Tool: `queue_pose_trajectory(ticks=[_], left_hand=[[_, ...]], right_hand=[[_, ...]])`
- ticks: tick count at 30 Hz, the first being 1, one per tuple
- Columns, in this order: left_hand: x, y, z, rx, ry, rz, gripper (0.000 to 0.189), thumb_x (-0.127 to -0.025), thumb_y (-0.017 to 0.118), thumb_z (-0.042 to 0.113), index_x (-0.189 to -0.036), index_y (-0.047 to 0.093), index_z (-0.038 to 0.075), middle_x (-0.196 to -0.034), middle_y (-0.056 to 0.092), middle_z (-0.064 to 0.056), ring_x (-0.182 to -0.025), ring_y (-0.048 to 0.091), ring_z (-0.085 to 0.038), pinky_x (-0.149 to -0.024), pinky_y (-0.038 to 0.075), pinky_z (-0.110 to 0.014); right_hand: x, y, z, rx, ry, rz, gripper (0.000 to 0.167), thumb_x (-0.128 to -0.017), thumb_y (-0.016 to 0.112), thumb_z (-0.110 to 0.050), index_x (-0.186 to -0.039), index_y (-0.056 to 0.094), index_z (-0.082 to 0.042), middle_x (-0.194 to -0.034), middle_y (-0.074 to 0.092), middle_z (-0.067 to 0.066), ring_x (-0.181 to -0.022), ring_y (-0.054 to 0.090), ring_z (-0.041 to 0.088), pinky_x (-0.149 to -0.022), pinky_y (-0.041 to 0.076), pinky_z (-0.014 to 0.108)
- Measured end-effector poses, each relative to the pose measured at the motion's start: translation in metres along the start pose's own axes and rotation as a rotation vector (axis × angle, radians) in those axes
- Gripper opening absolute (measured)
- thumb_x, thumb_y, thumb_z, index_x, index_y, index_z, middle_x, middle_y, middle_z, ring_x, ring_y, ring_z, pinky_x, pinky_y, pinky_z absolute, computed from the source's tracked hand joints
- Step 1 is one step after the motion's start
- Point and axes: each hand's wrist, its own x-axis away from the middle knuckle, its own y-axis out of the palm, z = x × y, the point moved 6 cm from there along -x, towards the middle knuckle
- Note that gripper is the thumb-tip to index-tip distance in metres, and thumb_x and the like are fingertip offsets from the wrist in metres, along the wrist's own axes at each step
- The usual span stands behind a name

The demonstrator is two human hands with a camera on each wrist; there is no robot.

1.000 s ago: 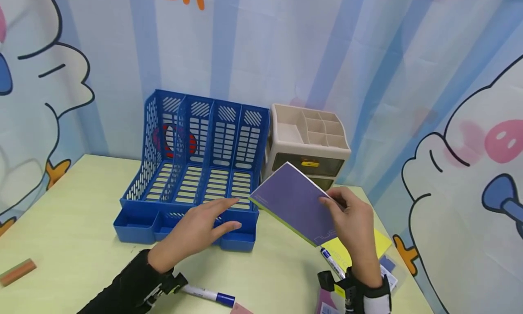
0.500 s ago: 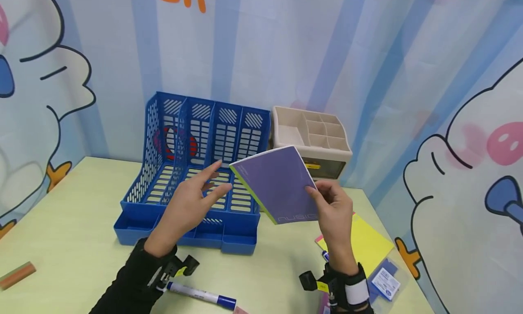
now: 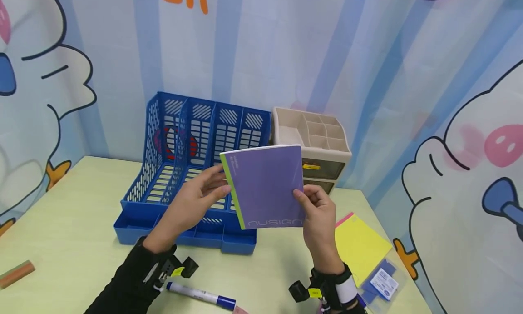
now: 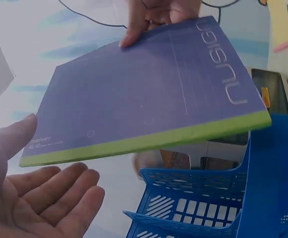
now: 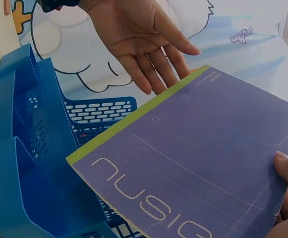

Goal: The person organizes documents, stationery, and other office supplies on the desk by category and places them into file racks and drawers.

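Note:
A purple notebook (image 3: pixel 267 186) with a green spine stands nearly upright in front of the blue desk file rack (image 3: pixel 204 168). My right hand (image 3: pixel 320 225) pinches its right edge, thumb on the cover and fingers behind. My left hand (image 3: pixel 189 205) is at the spine side, its fingers loosely extended. In the left wrist view, the left thumb is close to the notebook's corner and the other fingers (image 4: pixel 59 198) are below the spine. Whether the left hand touches the notebook is hard to tell.
A beige drawer organizer (image 3: pixel 310 141) stands right of the rack. Yellow paper (image 3: pixel 361 246) and a clear case with a white-labelled blue item (image 3: pixel 383 283) lie at right. A marker (image 3: pixel 202 296) lies in front, and a brown block (image 3: pixel 17 274) at far left.
My right hand has brought the notebook leftward and turned it from slanted to nearly upright. My left hand has risen toward the spine, and the notebook's edge has come close to its fingers.

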Motion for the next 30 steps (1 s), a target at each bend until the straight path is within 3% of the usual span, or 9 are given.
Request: queue_pose_trajectory(ticks=[5,10,16,20,27,30], left_hand=[[0.000,0.000,-0.005,0.054,-0.011,0.003,0.060,-0.101,0.055,0.036,-0.150,0.037,0.007,-0.132,0.060,-0.014,-0.120,0.057,-0.031,-0.097,0.047,-0.045],[-0.001,-0.006,-0.007,0.080,0.016,0.035,0.051,-0.102,0.053,0.036,-0.145,0.046,0.010,-0.122,0.065,-0.010,-0.111,0.063,-0.026,-0.094,0.049,-0.047],[0.001,-0.020,-0.006,0.167,0.043,0.061,0.037,-0.103,0.052,0.029,-0.131,0.060,0.005,-0.104,0.069,-0.011,-0.094,0.067,-0.022,-0.086,0.054,-0.037],[0.002,-0.025,-0.004,0.219,0.027,0.019,0.037,-0.104,0.051,0.025,-0.128,0.060,0.000,-0.104,0.069,-0.015,-0.092,0.069,-0.024,-0.085,0.055,-0.034],[0.004,-0.026,-0.005,0.192,-0.020,-0.032,0.039,-0.103,0.053,0.026,-0.129,0.060,-0.002,-0.111,0.067,-0.016,-0.093,0.068,-0.025,-0.083,0.055,-0.034],[0.004,-0.028,-0.005,0.192,-0.020,-0.028,0.038,-0.103,0.053,0.025,-0.126,0.062,-0.003,-0.111,0.067,-0.016,-0.091,0.068,-0.025,-0.082,0.056,-0.034]], right_hand=[[0.003,0.004,0.007,-0.057,0.037,-0.013,0.008,-0.089,0.071,-0.004,-0.094,0.066,-0.006,-0.082,0.064,0.006,-0.079,0.062,0.021,-0.072,0.051,0.033],[0.005,0.010,0.013,-0.095,0.068,-0.032,0.010,-0.088,0.071,-0.001,-0.090,0.067,-0.009,-0.081,0.064,0.005,-0.078,0.060,0.020,-0.072,0.049,0.033],[0.009,0.020,0.021,-0.142,0.119,-0.088,0.010,-0.088,0.071,0.000,-0.089,0.067,-0.009,-0.079,0.062,0.006,-0.080,0.057,0.019,-0.079,0.047,0.035],[0.010,0.025,0.027,-0.199,0.156,-0.132,0.012,-0.089,0.069,0.002,-0.087,0.067,-0.010,-0.078,0.060,0.005,-0.082,0.057,0.019,-0.082,0.045,0.037],[0.011,0.030,0.033,-0.261,0.222,-0.199,0.015,-0.083,0.079,-0.010,-0.088,0.065,-0.006,-0.080,0.059,0.006,-0.084,0.058,0.021,-0.080,0.047,0.037],[0.009,0.033,0.036,-0.281,0.260,-0.268,0.009,-0.088,0.075,-0.010,-0.089,0.066,-0.008,-0.086,0.060,0.005,-0.087,0.058,0.021,-0.081,0.048,0.036]])
